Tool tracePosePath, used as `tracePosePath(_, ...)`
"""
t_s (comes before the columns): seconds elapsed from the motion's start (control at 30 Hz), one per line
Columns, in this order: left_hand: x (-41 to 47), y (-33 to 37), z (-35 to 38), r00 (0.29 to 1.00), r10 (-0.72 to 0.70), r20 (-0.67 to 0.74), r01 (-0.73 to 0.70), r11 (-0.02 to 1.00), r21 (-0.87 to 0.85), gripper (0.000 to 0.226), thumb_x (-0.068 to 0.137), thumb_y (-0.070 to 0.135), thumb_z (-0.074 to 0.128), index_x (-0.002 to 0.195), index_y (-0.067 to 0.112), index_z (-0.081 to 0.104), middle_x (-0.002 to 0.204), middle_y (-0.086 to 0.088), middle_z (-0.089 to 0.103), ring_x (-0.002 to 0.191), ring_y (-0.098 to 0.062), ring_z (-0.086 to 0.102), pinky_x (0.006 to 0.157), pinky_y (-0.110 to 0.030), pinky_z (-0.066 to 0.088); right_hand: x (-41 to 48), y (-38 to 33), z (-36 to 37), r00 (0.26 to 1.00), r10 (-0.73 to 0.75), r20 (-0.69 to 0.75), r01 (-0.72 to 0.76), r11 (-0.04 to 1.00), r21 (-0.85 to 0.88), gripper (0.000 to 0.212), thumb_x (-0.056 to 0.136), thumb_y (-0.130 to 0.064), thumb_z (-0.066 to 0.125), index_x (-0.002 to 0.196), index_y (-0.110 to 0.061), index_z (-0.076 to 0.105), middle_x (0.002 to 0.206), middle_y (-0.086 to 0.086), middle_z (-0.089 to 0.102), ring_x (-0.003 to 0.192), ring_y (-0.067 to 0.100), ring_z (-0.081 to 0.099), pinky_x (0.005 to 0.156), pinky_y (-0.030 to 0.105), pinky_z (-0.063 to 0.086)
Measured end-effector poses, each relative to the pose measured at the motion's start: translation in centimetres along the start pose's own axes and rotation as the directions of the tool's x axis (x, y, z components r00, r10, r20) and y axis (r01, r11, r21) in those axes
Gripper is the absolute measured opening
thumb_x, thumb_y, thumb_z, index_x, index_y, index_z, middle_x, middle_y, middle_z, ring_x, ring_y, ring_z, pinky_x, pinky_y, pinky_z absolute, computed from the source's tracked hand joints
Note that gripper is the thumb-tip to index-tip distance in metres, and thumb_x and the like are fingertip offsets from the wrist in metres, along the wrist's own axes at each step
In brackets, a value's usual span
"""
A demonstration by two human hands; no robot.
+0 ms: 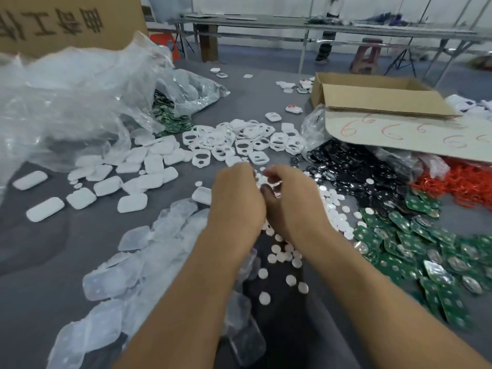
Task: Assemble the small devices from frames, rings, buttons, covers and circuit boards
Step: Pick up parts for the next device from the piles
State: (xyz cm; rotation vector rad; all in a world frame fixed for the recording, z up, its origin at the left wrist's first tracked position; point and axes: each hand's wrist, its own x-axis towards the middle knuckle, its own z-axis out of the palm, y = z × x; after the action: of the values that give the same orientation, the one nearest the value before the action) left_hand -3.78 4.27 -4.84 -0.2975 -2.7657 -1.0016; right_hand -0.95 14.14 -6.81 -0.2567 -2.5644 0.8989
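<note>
White covers lay left of the fingers, frames just beyond, as the left hand and right hand met over round buttons, their backs hiding whether the curled fingers held anything; circuit boards and red rings lay right.

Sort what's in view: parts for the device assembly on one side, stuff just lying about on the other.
For the job:
white frames
white covers
round white buttons
green circuit boards
red rings

Lying about:
crumpled plastic bag
open cardboard box
cardboard sheet marked with red 6s
</note>
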Motion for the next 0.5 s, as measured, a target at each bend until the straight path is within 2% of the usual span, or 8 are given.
tracePosePath(0.1,4.9,-0.8,1.4,0.997,-0.037,0.064,0.034,0.998,0.051,0.023,0.097,0.007,0.055,0.114,0.004,0.07,0.112,-0.017,0.069,0.105,-0.033,0.065,0.085,-0.038,0.049,5.0,-0.1,2.0,0.996,0.067,0.061,-0.055,0.982,-0.182,0.03,0.095,-0.017,0.055,0.122,-0.011,0.066,0.119,0.009,0.068,0.113,0.027,0.06,0.089,0.031,0.047)
tracePosePath(0.2,8.9,-1.6,3.4,0.992,-0.01,0.129,0.0,0.997,0.081,0.024,0.096,0.005,0.055,0.117,0.003,0.067,0.117,-0.019,0.067,0.105,-0.031,0.062,0.093,-0.042,0.05,8.7,0.3,3.1,0.985,0.148,0.085,-0.109,0.929,-0.354,0.03,0.096,-0.022,0.054,0.123,-0.017,0.065,0.124,0.01,0.064,0.121,0.032,0.052,0.095,0.038,0.045)
tracePosePath(0.27,10.8,-2.0,4.6,0.99,0.07,0.126,-0.082,0.992,0.095,0.027,0.095,0.002,0.053,0.119,0.003,0.066,0.121,-0.018,0.065,0.101,-0.024,0.056,0.096,-0.043,0.048,10.4,0.8,3.5,0.976,0.186,0.11,-0.122,0.893,-0.433,0.026,0.095,-0.023,0.053,0.116,-0.019,0.067,0.122,0.008,0.064,0.121,0.032,0.05,0.097,0.04,0.042)
tracePosePath(0.37,12.6,-2.3,5.7,0.974,0.194,0.117,-0.211,0.964,0.163,0.026,0.095,0.003,0.052,0.114,0.006,0.07,0.118,-0.017,0.065,0.106,-0.029,0.058,0.091,-0.038,0.045,12.0,1.5,3.9,0.98,0.164,0.112,-0.096,0.883,-0.459,0.022,0.092,-0.019,0.053,0.107,-0.021,0.069,0.111,0.006,0.067,0.115,0.03,0.055,0.098,0.042,0.036)
tracePosePath(0.5,13.1,-2.4,5.5,0.947,0.255,0.194,-0.298,0.925,0.237,0.031,0.093,0.001,0.047,0.109,0.011,0.072,0.112,-0.016,0.064,0.111,-0.033,0.055,0.093,-0.038,0.046,11.9,2.4,3.6,0.992,0.101,0.077,-0.059,0.904,-0.424,0.018,0.087,-0.011,0.054,0.095,-0.021,0.066,0.101,0.003,0.068,0.107,0.029,0.057,0.095,0.042,0.037)
